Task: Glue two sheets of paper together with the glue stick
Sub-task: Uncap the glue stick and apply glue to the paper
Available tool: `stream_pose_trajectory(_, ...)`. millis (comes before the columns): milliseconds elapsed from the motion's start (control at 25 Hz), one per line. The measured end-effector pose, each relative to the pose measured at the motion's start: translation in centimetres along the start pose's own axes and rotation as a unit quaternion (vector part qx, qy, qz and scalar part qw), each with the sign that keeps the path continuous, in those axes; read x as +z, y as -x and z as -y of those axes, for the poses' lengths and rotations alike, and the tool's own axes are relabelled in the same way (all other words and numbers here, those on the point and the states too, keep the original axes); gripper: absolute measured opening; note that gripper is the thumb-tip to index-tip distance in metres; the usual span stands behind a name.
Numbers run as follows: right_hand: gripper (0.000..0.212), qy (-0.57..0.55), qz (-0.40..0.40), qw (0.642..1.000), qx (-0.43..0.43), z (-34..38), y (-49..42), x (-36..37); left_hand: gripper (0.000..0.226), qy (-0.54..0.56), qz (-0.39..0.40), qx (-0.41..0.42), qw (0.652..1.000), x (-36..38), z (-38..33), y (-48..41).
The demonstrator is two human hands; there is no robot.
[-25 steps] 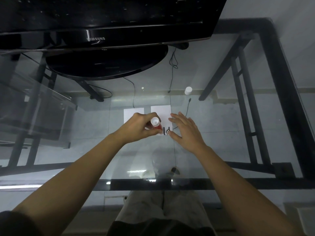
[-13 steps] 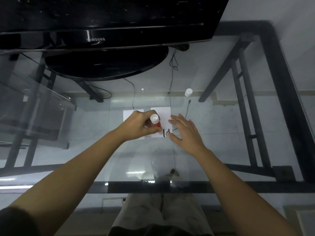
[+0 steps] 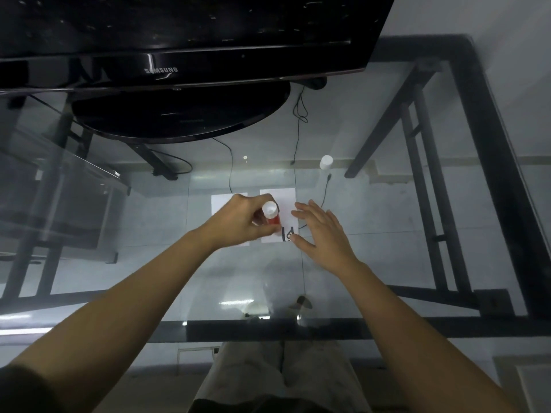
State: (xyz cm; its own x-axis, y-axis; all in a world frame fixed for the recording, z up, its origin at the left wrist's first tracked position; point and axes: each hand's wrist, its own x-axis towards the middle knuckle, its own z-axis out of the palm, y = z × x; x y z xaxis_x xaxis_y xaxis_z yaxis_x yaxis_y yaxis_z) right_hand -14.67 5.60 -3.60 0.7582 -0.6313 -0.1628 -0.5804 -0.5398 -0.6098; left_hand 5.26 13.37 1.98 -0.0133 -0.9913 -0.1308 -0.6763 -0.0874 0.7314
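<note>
Over on the left of the glue stick, the left-hand paper sheet point(image 3: 222, 201) is lying flat on the glass table point(image 3: 387, 234), half hidden under the left hand point(image 3: 238, 223). That hand is curling its fingers tight around the red glue stick point(image 3: 272, 216), gripping the barrel with the white end pointing up at the camera and the working tip pressing down, it seems, onto the right-hand paper sheet point(image 3: 284, 204), the one carrying black markings near its front edge. Just right of the stick, the right hand point(image 3: 320, 234) is spreading open, fingers released and flat, pinning that sheet's right edge. Farther back and to the right of the stick, the white cap point(image 3: 326, 161) is standing alone on the glass. So the gluing stroke looks to be underway; next should come setting the stick aside, lifting the left sheet, and laying it squarely over the sticky one.
</note>
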Motion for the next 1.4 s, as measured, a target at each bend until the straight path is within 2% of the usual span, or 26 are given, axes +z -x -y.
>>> stream_pose_trajectory(80,0.047,0.001,0.002,1.0,0.0,0.0,-0.1,0.0,0.026,-0.021,-0.016,-0.014,1.0,-1.0,0.4,-1.6)
stream_pose_trajectory(200,0.047,-0.003,-0.001,1.0,0.0,0.0,-0.1,0.0,0.029,-0.056,-0.095,-0.062,0.992,-2.5,1.1,-3.7)
stream_pose_trajectory(280,0.047,-0.002,-0.001,1.0,0.001,0.0,0.0,0.0,0.03,-0.045,-0.116,-0.071,0.99,-2.1,1.0,-3.2)
stream_pose_trajectory(440,0.047,0.006,-0.006,1.0,-0.001,0.0,-0.1,0.1,0.026,0.0,-0.063,-0.03,0.998,0.8,-0.5,0.5)
stream_pose_trajectory(560,0.047,0.01,-0.006,1.0,-0.001,0.0,-0.1,0.2,0.026,-0.008,-0.048,-0.031,0.998,0.9,-0.5,0.1)
stream_pose_trajectory(760,0.048,0.002,-0.004,1.0,0.006,0.3,-0.1,0.1,0.029,-0.046,-0.125,-0.075,0.988,-1.9,0.6,-4.1)
stream_pose_trajectory(880,0.065,0.025,-0.004,0.999,0.024,0.4,-0.1,-0.1,0.027,-0.01,-0.129,-0.061,0.99,-1.1,-0.1,-2.8)
stream_pose_trajectory(1040,0.09,0.057,0.018,0.994,0.091,0.3,-0.2,-0.3,0.024,0.007,-0.07,-0.036,0.997,1.2,-1.4,0.4)
stream_pose_trajectory(1160,0.093,0.048,0.028,0.993,0.104,0.4,-0.1,-0.1,0.023,-0.012,-0.037,-0.052,0.998,0.6,-1.2,-0.9)
stream_pose_trajectory(1400,0.094,0.03,0.032,0.993,0.11,0.2,-0.3,-0.1,0.024,-0.036,-0.087,-0.079,0.992,-1.8,-0.5,-4.2)
